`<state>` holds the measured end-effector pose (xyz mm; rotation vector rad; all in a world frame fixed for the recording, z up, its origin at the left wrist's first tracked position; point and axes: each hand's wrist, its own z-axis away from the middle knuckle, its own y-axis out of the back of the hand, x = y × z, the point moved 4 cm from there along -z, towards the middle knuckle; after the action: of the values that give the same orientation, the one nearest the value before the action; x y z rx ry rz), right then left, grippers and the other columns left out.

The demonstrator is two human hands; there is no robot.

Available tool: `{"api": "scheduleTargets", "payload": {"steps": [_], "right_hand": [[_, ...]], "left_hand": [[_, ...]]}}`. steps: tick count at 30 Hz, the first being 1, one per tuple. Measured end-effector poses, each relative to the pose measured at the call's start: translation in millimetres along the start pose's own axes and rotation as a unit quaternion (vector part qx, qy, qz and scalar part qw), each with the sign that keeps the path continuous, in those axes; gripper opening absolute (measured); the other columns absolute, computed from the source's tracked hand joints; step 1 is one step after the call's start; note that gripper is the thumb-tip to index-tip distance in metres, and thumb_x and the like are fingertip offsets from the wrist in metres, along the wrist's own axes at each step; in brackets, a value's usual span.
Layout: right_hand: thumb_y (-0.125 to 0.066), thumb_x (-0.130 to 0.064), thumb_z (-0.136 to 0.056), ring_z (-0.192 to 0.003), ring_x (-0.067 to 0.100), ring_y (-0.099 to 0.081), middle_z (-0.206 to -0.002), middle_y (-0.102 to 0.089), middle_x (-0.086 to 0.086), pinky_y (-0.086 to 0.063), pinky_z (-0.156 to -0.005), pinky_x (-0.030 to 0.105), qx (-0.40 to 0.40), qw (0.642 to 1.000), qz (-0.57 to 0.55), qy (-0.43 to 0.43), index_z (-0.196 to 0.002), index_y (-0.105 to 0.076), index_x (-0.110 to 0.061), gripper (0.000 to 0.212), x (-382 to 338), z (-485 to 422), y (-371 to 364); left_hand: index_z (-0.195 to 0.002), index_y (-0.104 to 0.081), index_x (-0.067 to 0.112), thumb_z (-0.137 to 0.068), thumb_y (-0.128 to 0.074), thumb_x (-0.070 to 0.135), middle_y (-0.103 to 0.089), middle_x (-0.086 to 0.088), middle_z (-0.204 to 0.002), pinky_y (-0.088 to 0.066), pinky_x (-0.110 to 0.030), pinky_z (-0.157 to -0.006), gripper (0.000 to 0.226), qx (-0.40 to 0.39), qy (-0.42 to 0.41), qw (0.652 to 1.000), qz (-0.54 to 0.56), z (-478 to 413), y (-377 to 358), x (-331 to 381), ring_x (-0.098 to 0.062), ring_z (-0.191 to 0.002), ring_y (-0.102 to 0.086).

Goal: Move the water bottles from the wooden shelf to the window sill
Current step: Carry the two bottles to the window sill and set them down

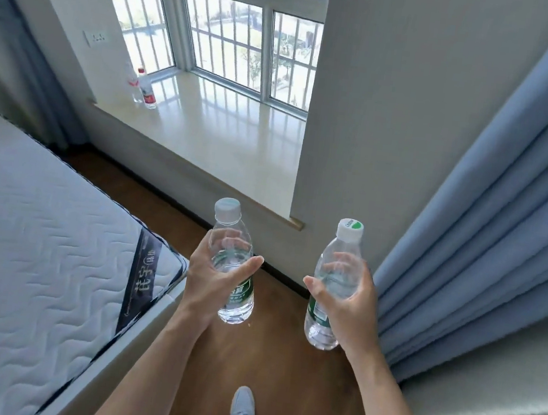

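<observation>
1. water bottle with pale cap (pixel 239 301): upright, clasped round its middle by the left grip (pixel 212 279).
2. water bottle with white-and-green cap (pixel 318 319): upright, clasped likewise by the right grip (pixel 353 306).
3. both are held over the wooden floor (pixel 281 363), near the window sill (pixel 225 142) but apart from it.
4. two red-labelled bottles (pixel 148 92) stand together at the sill's far left end.
5. mattress (pixel 38 230) at left; blue curtain (pixel 506 218) at right.
</observation>
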<state>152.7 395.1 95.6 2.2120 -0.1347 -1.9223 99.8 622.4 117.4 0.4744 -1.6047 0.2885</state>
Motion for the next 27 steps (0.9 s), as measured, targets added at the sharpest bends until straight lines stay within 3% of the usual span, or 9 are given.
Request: {"api": "scheduleTargets", "payload": {"steps": [3,10,14,17,22,27], "right_hand": [[-0.083,-0.049,-0.065,-0.097,0.008,-0.066,-0.101,-0.069,-0.009,-0.052,-0.08,0.016,-0.008,1.0,0.017,0.015,-0.11,-0.055,-0.036,0.054,-4,-50,-27],[-0.082,-0.051,-0.063,-0.096,0.01,-0.068,-0.099,-0.07,-0.01,-0.052,-0.085,0.028,-0.026,0.999,0.017,0.023,-0.105,-0.056,-0.036,0.052,-9,-149,-99],[-0.082,-0.053,-0.062,-0.097,0.003,-0.066,-0.099,-0.07,-0.012,-0.045,-0.079,0.007,-0.048,0.998,0.021,0.039,-0.104,-0.056,-0.045,0.05,-12,-189,-139],[-0.082,-0.053,-0.062,-0.098,0.0,-0.064,-0.108,-0.068,-0.006,-0.044,-0.076,0.003,-0.075,0.996,0.022,0.045,-0.095,-0.053,-0.061,0.044,-12,-218,-168],[-0.087,-0.049,-0.066,-0.1,0.006,-0.066,-0.111,-0.067,-0.002,-0.051,-0.076,0.011,-0.121,0.991,0.005,0.052,-0.094,-0.055,-0.059,0.044,-10,-271,-216],[-0.083,-0.058,-0.061,-0.096,0.009,-0.069,-0.1,-0.068,-0.015,-0.058,-0.087,0.043,-0.152,0.988,-0.028,0.028,-0.112,-0.056,-0.038,0.061,-5,-347,-262]], "left_hand": [[-0.104,-0.062,0.023,-0.056,-0.086,0.047,-0.07,0.003,-0.099,-0.059,-0.042,-0.086,0.059,0.009,0.001,1.0,-0.002,-52,6,-8,-0.017,-0.094,-0.07],[-0.106,-0.062,0.026,-0.057,-0.088,0.05,-0.07,-0.002,-0.101,-0.058,-0.044,-0.087,0.06,0.017,-0.001,1.0,-0.017,-158,26,-23,-0.019,-0.096,-0.07],[-0.107,-0.061,0.026,-0.058,-0.087,0.049,-0.07,-0.001,-0.103,-0.058,-0.034,-0.085,0.06,0.043,0.003,0.999,-0.015,-198,43,-29,-0.015,-0.099,-0.069],[-0.108,-0.061,0.025,-0.059,-0.086,0.049,-0.069,0.003,-0.103,-0.056,-0.025,-0.081,0.06,0.068,-0.002,0.998,-0.017,-224,57,-33,-0.012,-0.098,-0.069],[-0.11,-0.06,0.024,-0.06,-0.086,0.052,-0.066,0.017,-0.102,-0.053,-0.018,-0.077,0.063,0.115,0.004,0.993,-0.037,-274,78,-44,-0.002,-0.101,-0.065],[-0.109,-0.059,0.029,-0.058,-0.079,0.058,-0.063,0.026,-0.103,-0.052,-0.013,-0.075,0.062,0.173,0.003,0.983,-0.065,-337,95,-49,0.003,-0.101,-0.063]]}}
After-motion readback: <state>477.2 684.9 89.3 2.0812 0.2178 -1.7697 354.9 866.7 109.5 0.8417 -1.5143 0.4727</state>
